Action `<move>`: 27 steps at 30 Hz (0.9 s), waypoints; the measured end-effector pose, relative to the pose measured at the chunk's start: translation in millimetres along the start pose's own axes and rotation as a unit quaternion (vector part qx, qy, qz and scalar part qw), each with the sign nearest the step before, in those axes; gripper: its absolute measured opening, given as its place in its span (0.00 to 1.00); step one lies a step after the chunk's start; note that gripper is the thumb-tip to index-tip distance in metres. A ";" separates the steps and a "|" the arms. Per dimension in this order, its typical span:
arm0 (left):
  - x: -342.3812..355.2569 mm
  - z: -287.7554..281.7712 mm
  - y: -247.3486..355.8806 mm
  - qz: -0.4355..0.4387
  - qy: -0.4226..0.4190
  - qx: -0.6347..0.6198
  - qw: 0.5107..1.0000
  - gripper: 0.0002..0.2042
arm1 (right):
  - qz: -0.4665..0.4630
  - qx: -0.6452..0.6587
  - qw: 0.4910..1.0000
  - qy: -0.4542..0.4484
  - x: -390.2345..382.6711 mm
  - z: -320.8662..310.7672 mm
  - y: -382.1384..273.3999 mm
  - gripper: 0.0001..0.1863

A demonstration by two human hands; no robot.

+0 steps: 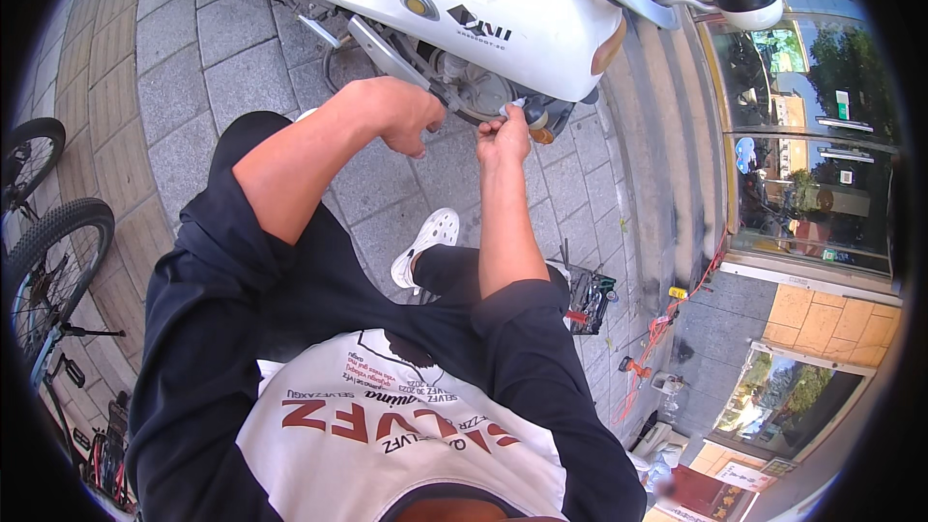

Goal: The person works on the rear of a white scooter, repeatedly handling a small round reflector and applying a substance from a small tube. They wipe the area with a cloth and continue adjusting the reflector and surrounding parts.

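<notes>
A white scooter [536,14] stands on the pavement in front of me, its wheel [486,92] showing below the bodywork. My left hand [401,114] hangs beside the scooter's lower side, next to a metal bracket [382,48]. Its fingers curve downward with the thumb apart, and no held thing shows. Just right of it, my right hand [505,138] is closed in a pinch in front of the wheel. A small whitish piece [519,104] shows at its fingertips, too small to name. An orange lamp [541,135] sits close to that hand.
A tray of tools [590,300] lies on the paving right of my white clog [425,246]. An orange cord [657,333] runs along the ground toward the steps [667,87] and glass doors [812,155]. Bicycles [63,251] stand at the left.
</notes>
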State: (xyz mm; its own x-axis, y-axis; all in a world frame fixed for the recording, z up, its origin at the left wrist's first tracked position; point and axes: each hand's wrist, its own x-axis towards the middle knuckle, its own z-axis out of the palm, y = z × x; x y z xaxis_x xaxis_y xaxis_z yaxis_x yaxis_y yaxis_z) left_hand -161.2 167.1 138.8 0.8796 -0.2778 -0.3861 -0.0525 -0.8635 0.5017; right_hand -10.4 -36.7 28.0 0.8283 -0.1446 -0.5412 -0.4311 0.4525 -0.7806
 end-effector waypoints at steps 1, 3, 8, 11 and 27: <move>-0.3 -0.6 0.6 -0.001 -0.002 0.000 1.000 0.29 | 0.000 0.002 1.000 0.004 -0.1 1.2 0.2 0.10; -1.1 -1.9 2.0 -0.004 -0.006 -0.001 1.000 0.29 | 0.001 0.006 1.000 0.011 -0.3 3.7 0.7 0.10; -1.3 -1.3 2.2 -0.003 -0.002 0.000 1.000 0.29 | -0.008 0.005 1.000 0.006 1.9 4.5 3.7 0.10; -2.3 -2.2 2.7 -0.006 -0.005 -0.005 1.000 0.29 | -0.012 0.003 1.000 0.006 2.0 4.4 4.4 0.10; -0.8 0.8 -1.6 0.009 -0.003 -0.010 1.000 0.29 | -0.037 -0.024 0.999 0.026 -4.4 4.6 6.1 0.10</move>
State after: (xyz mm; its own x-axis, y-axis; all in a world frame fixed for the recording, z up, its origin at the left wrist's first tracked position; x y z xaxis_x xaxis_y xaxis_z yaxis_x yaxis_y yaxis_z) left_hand -162.3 168.3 137.7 0.8759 -0.2954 -0.3815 -0.0588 -0.8502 0.5232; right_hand -14.9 -29.2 27.0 0.8393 -0.2233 -0.4956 -0.3862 0.3968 -0.8327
